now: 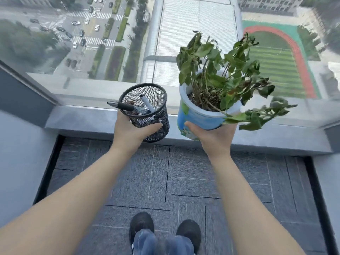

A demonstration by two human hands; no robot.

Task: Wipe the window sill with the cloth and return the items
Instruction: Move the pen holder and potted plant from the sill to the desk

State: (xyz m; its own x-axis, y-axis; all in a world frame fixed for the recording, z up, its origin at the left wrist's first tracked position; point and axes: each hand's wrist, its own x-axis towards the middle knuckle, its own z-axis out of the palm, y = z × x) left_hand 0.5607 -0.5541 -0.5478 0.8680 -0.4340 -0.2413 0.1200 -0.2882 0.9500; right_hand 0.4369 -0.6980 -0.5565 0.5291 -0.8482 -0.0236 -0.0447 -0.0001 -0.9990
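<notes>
Both items held above the window sill (95, 118).

Left hand (128, 129) wrapped around a black mesh pen holder (147, 115) with pens inside, fingers clasped on its side. Right hand (209, 137) cupping a blue flower pot (198, 118) of wilted plant (220, 74) from beneath, tilted. Cloth not visible.

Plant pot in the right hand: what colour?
Light blue pot with green and white print; head view.

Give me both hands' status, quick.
Left hand: closed around the mesh pen holder.
Right hand: closed around the plant pot.
</notes>
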